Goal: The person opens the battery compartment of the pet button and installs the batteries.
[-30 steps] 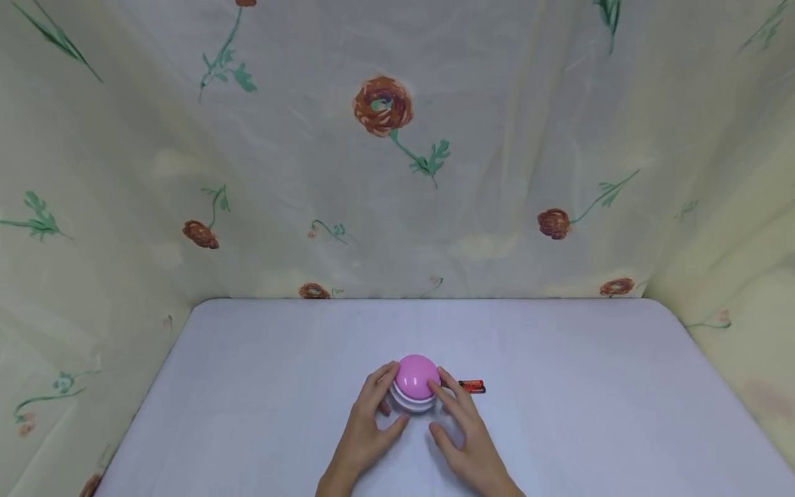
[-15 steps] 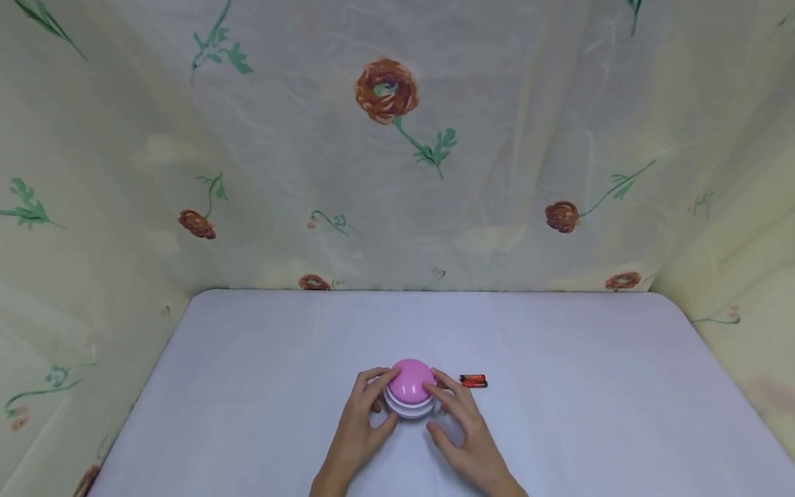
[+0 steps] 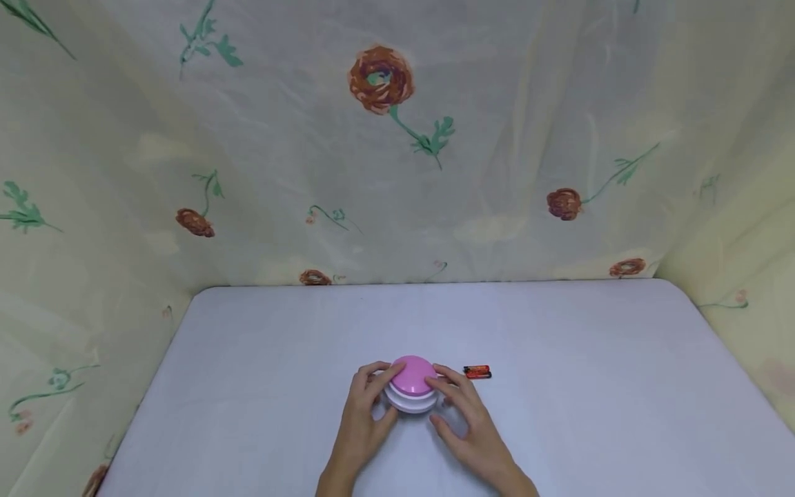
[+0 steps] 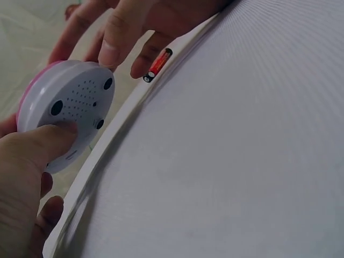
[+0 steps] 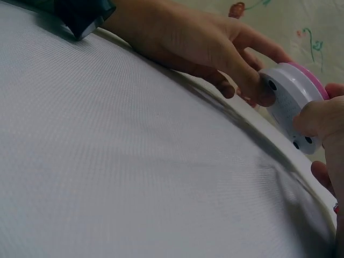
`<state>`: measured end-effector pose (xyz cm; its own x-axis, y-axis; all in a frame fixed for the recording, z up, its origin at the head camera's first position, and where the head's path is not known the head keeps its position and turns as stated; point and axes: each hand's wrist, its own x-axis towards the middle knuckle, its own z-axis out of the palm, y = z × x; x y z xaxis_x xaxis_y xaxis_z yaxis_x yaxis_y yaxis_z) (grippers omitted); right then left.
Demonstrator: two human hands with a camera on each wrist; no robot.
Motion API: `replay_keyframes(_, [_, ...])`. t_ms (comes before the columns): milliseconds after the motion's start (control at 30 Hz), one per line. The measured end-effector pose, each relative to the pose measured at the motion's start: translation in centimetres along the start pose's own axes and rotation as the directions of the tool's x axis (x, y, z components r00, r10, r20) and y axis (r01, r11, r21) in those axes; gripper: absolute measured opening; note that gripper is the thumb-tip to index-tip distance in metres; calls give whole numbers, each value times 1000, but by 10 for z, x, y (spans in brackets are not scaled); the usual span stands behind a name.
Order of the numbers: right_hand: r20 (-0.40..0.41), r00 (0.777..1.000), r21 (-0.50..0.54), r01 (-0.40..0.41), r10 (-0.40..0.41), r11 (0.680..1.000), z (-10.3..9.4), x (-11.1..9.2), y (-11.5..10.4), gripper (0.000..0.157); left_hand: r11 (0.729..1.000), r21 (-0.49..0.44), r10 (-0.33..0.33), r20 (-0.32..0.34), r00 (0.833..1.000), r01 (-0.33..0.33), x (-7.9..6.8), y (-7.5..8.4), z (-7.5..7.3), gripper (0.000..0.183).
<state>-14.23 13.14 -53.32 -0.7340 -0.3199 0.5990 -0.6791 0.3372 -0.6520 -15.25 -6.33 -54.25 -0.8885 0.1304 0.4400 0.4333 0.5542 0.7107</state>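
A round push button (image 3: 414, 377) with a glossy pink dome and a white base is held tilted between both hands. My left hand (image 3: 366, 414) grips its left side, fingers over the dome and thumb on the underside in the left wrist view. Speaker holes and dark round feet show on that white underside (image 4: 80, 102). My right hand (image 3: 472, 421) holds the opposite rim, with fingertips on the dome's edge and the thumb (image 5: 263, 95) at the base's edge. Two red and black batteries (image 3: 477, 372) lie to the right, just beyond the right hand.
A white-covered table (image 3: 267, 359) with rounded far corners lies under the hands. Floral curtains (image 3: 279, 138) hang behind it and along both sides. Dark material (image 5: 80, 16) wraps the right wrist in the right wrist view.
The left fingers have moved further onto the dome, and the button has shifted slightly in the hands. The batteries, partly covered by the right hand earlier, now show fully.
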Motion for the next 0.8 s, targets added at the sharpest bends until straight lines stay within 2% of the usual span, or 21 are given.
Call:
replay_keyframes(100, [1,1000,16,16,-16,1000,1,0,3,58,1000,12,-15,-17,1000,15,0,1,-1,72])
replay_keyframes(267, [-2,1000,21,1,-1,1000,2,-1,2,59,1000,8,-14,6,1000,14,-1,-1,-1,69])
replay_keyframes(600, [0,1000,39,-11,11,999,2,-1,4,58,996,-91,4,22,1000,-2,2,-3,-3,63])
replay_keyframes(800, [7,999,21,-31,31,999,2,-3,3,61,989,-146,-23,6,1000,23,3,8,-7,59])
